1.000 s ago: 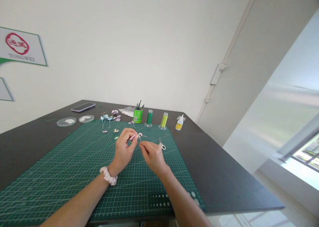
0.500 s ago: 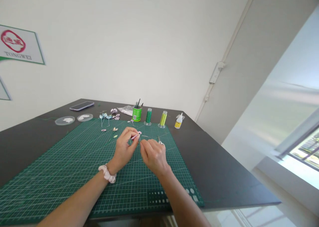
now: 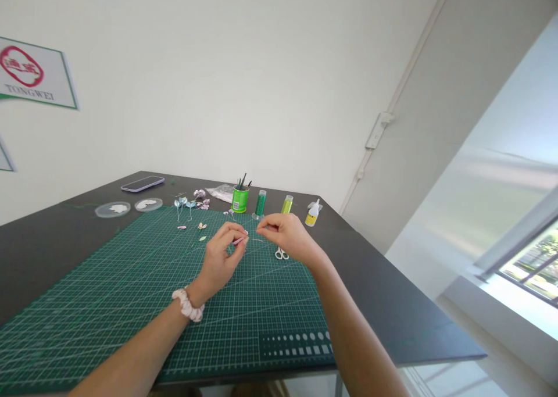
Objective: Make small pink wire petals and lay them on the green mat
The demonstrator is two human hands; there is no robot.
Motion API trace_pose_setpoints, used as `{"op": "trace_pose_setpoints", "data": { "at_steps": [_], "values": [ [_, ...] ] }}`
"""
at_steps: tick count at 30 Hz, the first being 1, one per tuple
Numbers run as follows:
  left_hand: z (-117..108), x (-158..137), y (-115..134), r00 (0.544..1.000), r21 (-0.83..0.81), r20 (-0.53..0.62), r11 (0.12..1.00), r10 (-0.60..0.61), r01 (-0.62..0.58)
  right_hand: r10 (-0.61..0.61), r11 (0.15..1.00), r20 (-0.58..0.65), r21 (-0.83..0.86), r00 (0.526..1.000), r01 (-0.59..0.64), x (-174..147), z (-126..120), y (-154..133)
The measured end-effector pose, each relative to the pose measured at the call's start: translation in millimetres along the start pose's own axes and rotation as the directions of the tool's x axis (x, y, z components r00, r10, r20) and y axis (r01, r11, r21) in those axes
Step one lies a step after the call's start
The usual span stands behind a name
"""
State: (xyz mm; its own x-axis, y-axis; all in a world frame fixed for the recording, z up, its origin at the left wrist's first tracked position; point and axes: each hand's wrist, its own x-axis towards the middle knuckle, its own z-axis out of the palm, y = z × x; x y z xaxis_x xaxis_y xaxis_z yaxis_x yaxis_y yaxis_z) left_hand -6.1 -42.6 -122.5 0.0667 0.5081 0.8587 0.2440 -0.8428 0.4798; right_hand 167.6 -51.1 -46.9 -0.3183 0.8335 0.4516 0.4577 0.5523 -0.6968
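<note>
My left hand (image 3: 221, 256), with a pale scrunchie on its wrist, pinches a small lilac flower piece (image 3: 238, 241) between thumb and fingertips above the cutting mat (image 3: 244, 315). Just to its right, my right hand (image 3: 291, 234) is raised with thumb and forefinger pressed together; whatever they hold is too fine to make out. White-handled scissors (image 3: 282, 254) lie on the mat below the right hand. A yellow-green thread spool (image 3: 286, 203) stands partly hidden behind that hand, beside a dark green spool (image 3: 261, 202).
A green can (image 3: 239, 200) of tools and a glue bottle (image 3: 313, 214) stand towards the back. Blue wired flowers (image 3: 185, 203), lilac flowers (image 3: 200, 195) and loose petals (image 3: 201, 226) lie left of centre. Farther left are two shallow dishes (image 3: 112, 210) and a phone (image 3: 143, 183).
My right hand has moved up and slightly right, away from the mat, uncovering the scissors' handles and partly covering the yellow-green spool. My left hand stays nearly still with the lilac piece.
</note>
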Motion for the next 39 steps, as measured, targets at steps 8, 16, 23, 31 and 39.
{"op": "trace_pose_setpoints", "data": {
  "at_steps": [8,16,23,31,39],
  "values": [
    [0,5,-2,0.994,-0.126,0.073,0.987,-0.087,0.096,0.099,0.892,0.075,0.435,0.992,-0.122,14,23,38],
    [3,6,-6,0.98,-0.234,0.104,0.954,-0.168,0.188,0.17,0.69,0.088,0.7,0.982,-0.182,5,50,54],
    [3,6,-5,0.963,-0.307,0.106,0.913,-0.248,0.269,0.179,0.597,0.121,0.775,0.976,-0.205,-2,59,54],
    [2,8,-1,0.935,-0.32,0.177,0.88,-0.308,0.35,0.221,0.615,-0.02,0.779,0.975,-0.123,4,61,54],
    [5,6,-7,0.902,-0.308,0.244,0.853,-0.357,0.422,0.229,0.671,-0.065,0.733,0.971,-0.109,4,54,57]
  ]
}}
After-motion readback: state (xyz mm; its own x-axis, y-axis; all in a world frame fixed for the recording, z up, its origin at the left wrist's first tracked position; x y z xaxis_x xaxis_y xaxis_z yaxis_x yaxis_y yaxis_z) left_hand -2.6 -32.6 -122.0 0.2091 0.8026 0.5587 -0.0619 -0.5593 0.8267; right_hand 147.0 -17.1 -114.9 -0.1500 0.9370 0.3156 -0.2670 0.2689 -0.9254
